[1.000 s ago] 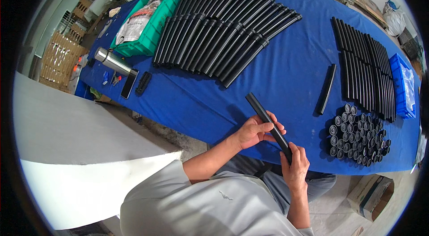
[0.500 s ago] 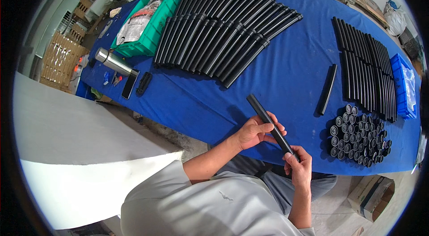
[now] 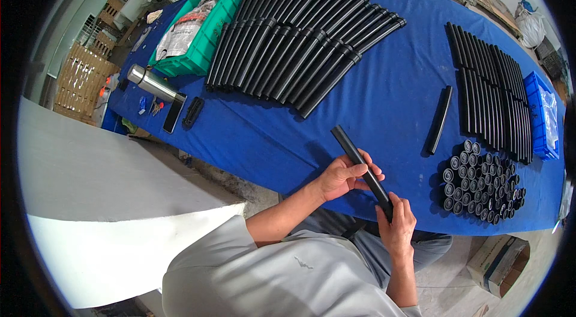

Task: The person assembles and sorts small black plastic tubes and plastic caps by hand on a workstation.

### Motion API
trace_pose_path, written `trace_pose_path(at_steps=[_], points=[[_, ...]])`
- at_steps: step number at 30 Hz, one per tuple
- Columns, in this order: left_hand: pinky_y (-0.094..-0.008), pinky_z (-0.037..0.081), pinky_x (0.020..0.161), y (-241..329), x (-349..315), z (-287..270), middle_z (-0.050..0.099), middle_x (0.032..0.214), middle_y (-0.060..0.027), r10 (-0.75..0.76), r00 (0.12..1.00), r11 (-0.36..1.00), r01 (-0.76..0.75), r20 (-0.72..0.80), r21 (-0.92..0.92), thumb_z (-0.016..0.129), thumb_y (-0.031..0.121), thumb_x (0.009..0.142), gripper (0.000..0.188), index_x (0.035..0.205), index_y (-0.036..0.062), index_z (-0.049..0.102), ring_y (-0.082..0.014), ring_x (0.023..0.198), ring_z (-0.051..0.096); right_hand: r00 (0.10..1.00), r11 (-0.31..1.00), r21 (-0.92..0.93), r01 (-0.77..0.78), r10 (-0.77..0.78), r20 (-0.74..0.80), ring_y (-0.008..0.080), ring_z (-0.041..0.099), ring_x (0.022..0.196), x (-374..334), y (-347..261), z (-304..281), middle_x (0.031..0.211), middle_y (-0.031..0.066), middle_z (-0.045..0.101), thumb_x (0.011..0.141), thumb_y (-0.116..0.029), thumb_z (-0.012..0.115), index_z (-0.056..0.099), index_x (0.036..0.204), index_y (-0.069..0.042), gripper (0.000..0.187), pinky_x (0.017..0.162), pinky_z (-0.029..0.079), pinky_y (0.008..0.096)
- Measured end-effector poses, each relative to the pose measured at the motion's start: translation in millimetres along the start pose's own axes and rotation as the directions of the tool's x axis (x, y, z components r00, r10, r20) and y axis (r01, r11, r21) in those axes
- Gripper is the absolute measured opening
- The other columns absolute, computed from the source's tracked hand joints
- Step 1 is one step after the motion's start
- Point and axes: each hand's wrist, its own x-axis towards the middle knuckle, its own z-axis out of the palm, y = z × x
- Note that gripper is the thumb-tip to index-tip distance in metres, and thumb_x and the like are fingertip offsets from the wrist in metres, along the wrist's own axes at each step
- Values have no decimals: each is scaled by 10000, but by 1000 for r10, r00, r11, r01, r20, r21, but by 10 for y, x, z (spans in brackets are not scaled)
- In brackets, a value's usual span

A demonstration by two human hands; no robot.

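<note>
A black tube (image 3: pixel 353 148) slants over the near edge of the blue-covered table, its far end pointing up and to the left. My left hand (image 3: pixel 343 178) is wrapped round its middle, thumb on top. At the tube's lower end my right hand (image 3: pixel 397 222) is closed, with thumb and fingers on either side of it. To the right a single black tube (image 3: pixel 441 120) lies on the cloth. Beside that are rows of plain black tubes (image 3: pixel 489 86), with a cluster of round black caps (image 3: pixel 480 182) in front of them.
Black tubes with collars (image 3: pixel 288 47) fan out in rows at the back. On the left stand a green crate (image 3: pixel 207 47) holding printed sheets, a steel flask (image 3: pixel 153 82) and a phone (image 3: pixel 174 113). A blue bin (image 3: pixel 533 116) sits far right; a cardboard box (image 3: pixel 495 266) is on the floor.
My right hand has shifted its hold at the tube's lower end, with its fingers now further along the side. The tube and my left hand have hardly moved.
</note>
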Motion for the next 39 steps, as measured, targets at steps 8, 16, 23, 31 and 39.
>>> trace_pose_path(at_steps=[8,16,23,31,39], points=[[-497,599,891,14,3,18,693,1113,-145,-13,1000,1000,13,0,-9,658,145,945,223,1158,126,595,-334,1151,642,999,983,183,-11,21,-50,83,530,521,35,36,-29,694,17,588,840,-100,741,627,1089,34,305,462,410,246],[-500,582,919,26,-17,8,690,1126,-144,-14,1000,1000,14,9,-23,659,135,944,228,1163,126,594,-335,1161,637,604,396,457,-797,535,590,308,634,682,13,-59,-140,842,159,612,784,-99,791,612,1127,26,406,583,503,361],[-505,574,936,34,-33,-6,685,1134,-142,-17,1000,1000,17,7,-14,651,137,951,227,1169,126,590,-340,1169,631,957,943,224,-247,202,208,315,635,730,-26,-58,-157,895,165,609,777,-91,795,576,1199,16,487,634,519,385],[-522,581,917,21,-11,10,688,1128,-142,-9,1000,1000,8,-11,-24,655,151,949,229,1165,123,585,-336,1164,634,1000,997,78,24,-23,-20,150,580,583,-29,40,-6,747,64,600,815,-95,763,604,1130,35,376,503,456,280],[-523,581,913,20,-2,22,685,1132,-144,-17,1000,1000,17,-2,2,660,167,949,235,1165,126,579,-332,1166,634,997,998,60,24,-20,-72,85,545,543,-6,37,-19,714,13,594,855,-111,731,610,1117,28,320,480,430,240]])
